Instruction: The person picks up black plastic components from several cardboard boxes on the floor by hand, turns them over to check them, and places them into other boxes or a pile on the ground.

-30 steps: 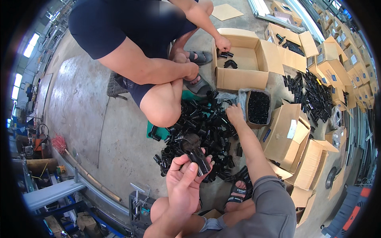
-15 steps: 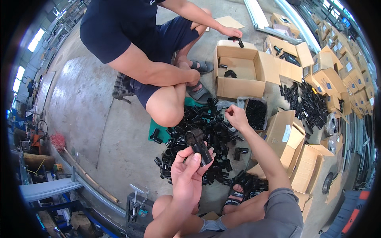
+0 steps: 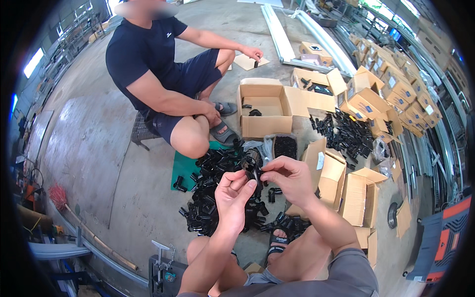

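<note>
A shiny black tubular pipe fitting [image 3: 251, 162] is held up in front of me by my left hand [image 3: 232, 195], its fingers and thumb closed around it. My right hand [image 3: 291, 179] is at the right side of the fitting, thumb and fingertips pinched together against it. Whatever lies between those fingertips is too small or hidden to make out. Below both hands spreads a large heap of similar black fittings [image 3: 205, 205], partly on a green sheet [image 3: 179, 166]. Just beyond my right hand stands a box of small dark parts [image 3: 285, 147], beside a clear plastic bag [image 3: 267, 147].
Across from me a person [image 3: 143, 64] sits on a low stool [image 3: 140, 129], one hand holding a black fitting [image 3: 256, 64]. An open cardboard box [image 3: 267, 126] stands near them. More cartons [image 3: 354, 200] and black fittings [image 3: 341, 131] lie right. A broom [image 3: 94, 235] lies left.
My right hand has come back from the box of small parts to the fitting in my left hand. The other person's hand has moved away from the open carton. My view has tilted up.
</note>
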Action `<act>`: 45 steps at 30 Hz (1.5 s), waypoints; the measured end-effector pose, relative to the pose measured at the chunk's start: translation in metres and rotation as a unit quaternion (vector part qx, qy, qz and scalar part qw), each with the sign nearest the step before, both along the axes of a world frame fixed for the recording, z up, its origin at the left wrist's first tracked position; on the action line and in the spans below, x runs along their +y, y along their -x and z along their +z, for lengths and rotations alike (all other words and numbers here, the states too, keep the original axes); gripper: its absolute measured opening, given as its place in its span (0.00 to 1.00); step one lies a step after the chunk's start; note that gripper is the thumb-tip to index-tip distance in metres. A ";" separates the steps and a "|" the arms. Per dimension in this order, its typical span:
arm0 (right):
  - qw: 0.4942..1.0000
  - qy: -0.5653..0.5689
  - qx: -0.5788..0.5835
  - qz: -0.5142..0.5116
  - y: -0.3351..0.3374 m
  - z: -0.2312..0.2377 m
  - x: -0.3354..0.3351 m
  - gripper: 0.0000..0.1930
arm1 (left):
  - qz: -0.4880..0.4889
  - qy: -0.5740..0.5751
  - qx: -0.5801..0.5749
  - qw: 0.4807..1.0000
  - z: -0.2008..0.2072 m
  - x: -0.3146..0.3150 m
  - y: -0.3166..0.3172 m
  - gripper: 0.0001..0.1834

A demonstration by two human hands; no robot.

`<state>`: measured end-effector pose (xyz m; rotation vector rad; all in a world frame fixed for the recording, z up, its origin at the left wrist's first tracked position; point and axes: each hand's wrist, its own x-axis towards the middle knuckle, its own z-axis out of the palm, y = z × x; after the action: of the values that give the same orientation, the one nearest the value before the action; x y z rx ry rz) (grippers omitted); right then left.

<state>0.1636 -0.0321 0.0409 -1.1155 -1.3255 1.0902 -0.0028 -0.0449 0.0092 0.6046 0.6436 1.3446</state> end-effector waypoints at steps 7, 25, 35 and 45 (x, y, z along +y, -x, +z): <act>0.995 -0.029 0.024 -0.087 0.001 0.005 -0.037 0.07 | -0.034 -0.092 0.047 0.994 0.007 -0.015 -0.006 0.15; 0.988 -0.067 0.013 -0.139 0.007 -0.016 -0.053 0.06 | -0.046 -0.132 0.078 0.987 -0.001 -0.018 -0.007 0.14; 0.941 -0.176 -0.239 -0.163 -0.010 -0.015 -0.051 0.07 | -0.061 -0.117 0.099 0.986 0.003 -0.024 -0.023 0.15; 0.947 -0.190 -0.237 -0.104 -0.016 -0.003 -0.056 0.09 | -0.067 -0.084 0.073 0.992 0.007 -0.022 -0.020 0.14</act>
<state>0.1793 -0.0883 0.0376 -1.2279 -1.6585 0.3903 0.0176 -0.0674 0.0157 0.8740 0.5987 1.2439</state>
